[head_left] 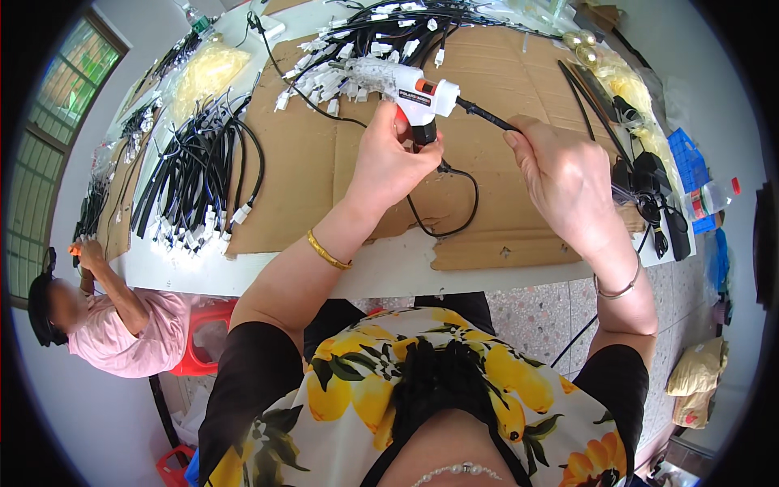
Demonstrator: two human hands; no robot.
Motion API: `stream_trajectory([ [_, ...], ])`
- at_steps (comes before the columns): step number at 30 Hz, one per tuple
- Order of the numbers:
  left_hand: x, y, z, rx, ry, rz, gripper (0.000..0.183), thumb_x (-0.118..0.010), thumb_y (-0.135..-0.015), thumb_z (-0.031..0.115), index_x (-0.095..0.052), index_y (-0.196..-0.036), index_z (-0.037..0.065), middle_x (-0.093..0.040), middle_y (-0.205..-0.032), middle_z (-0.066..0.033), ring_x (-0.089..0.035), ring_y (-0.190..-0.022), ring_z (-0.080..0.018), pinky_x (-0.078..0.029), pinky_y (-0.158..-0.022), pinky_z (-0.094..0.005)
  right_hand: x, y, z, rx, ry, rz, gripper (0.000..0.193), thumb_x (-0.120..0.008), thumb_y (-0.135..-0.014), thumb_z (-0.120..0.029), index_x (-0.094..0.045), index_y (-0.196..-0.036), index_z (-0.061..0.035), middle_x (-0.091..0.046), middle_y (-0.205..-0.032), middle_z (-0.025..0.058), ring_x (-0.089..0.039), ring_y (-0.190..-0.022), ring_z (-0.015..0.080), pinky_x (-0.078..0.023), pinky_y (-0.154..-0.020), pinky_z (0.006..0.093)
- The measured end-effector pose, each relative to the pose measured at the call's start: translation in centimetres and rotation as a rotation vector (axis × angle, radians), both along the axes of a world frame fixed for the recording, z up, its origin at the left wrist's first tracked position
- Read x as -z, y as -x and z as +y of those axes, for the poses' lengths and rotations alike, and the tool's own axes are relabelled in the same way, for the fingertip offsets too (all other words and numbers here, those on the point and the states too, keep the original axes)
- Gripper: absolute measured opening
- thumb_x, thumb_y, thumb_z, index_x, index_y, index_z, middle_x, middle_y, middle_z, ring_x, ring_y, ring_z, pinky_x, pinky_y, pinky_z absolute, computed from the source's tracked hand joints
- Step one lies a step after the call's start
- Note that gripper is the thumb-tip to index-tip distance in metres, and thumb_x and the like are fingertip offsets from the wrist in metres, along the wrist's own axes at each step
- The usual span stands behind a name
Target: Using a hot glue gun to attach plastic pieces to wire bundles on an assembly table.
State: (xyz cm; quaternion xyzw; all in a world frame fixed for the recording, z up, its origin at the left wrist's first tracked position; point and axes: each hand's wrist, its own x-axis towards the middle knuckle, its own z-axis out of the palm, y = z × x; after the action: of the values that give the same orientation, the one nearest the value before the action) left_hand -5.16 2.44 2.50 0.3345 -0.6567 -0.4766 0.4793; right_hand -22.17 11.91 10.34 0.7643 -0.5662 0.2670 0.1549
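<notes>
My left hand (395,154) is wrapped round the handle of a white glue gun (414,91) with orange and black parts. Clumped, clear-looking glue covers its nozzle end, which points left over the wire connectors. A black glue stick (483,114) reaches out of the gun's rear end, and my right hand (564,166) pinches its other end. The gun's black cord (446,234) loops down below the handle onto the cardboard. Just beyond the nozzle lies a bundle of black cables with white connectors (324,77).
Brown cardboard (503,203) covers much of the white table (389,272). More black cables (191,154) lie at left, near yellowish plastic bags (209,69). Black sticks (588,101), power adapters (649,174) and a bottle (710,199) are at right. Someone in pink (134,337) works at far left.
</notes>
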Motion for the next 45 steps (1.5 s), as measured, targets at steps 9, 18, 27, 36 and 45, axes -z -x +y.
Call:
stream_trajectory([
  [9,-0.7,-0.3,-0.1,0.004,0.054,-0.146,0.031,-0.064,-0.068,0.002,-0.046,-0.094,0.001,-0.06,-0.077,-0.0047,-0.054,-0.064,-0.0066,-0.045,-0.055,-0.0221,0.8,2.2,-1.6,-0.124,-0.517,-0.541,0.015,-0.049,-0.088,-0.015,-0.056,-0.086,-0.001,-0.042,-0.054,0.0081,-0.041,-0.049,0.0151,-0.034,-0.047,0.0255],
  [18,0.0,-0.2,-0.2,0.068,0.038,-0.107,0.031,-0.064,-0.069,-0.001,-0.046,-0.095,0.002,-0.06,-0.081,-0.0066,-0.059,-0.074,-0.0099,-0.049,-0.061,-0.0236,2.2,2.7,-2.6,-0.215,-0.241,-0.306,0.016,-0.054,-0.085,-0.016,-0.056,-0.084,0.0002,-0.049,-0.059,0.0107,-0.046,-0.052,0.0201,-0.038,-0.051,0.0311],
  [27,0.3,0.3,-0.1,-0.04,0.156,-0.172,0.029,-0.065,-0.068,0.001,-0.046,-0.09,0.001,-0.062,-0.077,-0.0089,-0.06,-0.069,-0.0113,-0.048,-0.061,-0.0252,2.7,2.8,-2.2,-0.217,-0.402,-0.432,0.02,-0.048,-0.088,-0.019,-0.056,-0.083,-0.0011,-0.044,-0.052,0.0059,-0.042,-0.047,0.0156,-0.033,-0.046,0.0276],
  [36,0.6,0.2,-0.2,-0.024,0.182,-0.161,0.031,-0.063,-0.068,-0.001,-0.046,-0.094,0.0,-0.062,-0.079,-0.0092,-0.059,-0.069,-0.0115,-0.048,-0.06,-0.0246,2.4,3.0,-2.5,-0.297,-0.901,-0.985,0.027,-0.046,-0.088,-0.023,-0.056,-0.08,0.0012,-0.036,-0.05,-0.0038,-0.03,-0.046,0.0045,-0.024,-0.043,0.0199],
  [45,1.0,0.5,-0.4,-0.038,0.19,-0.123,0.032,-0.062,-0.067,-0.003,-0.046,-0.095,-0.001,-0.062,-0.08,-0.0109,-0.06,-0.071,-0.0122,-0.048,-0.06,-0.0248,2.7,2.7,-2.8,-0.236,-0.933,-0.984,0.024,-0.044,-0.087,-0.017,-0.056,-0.083,0.0032,-0.039,-0.051,-0.0019,-0.03,-0.045,0.0051,-0.027,-0.042,0.0207],
])
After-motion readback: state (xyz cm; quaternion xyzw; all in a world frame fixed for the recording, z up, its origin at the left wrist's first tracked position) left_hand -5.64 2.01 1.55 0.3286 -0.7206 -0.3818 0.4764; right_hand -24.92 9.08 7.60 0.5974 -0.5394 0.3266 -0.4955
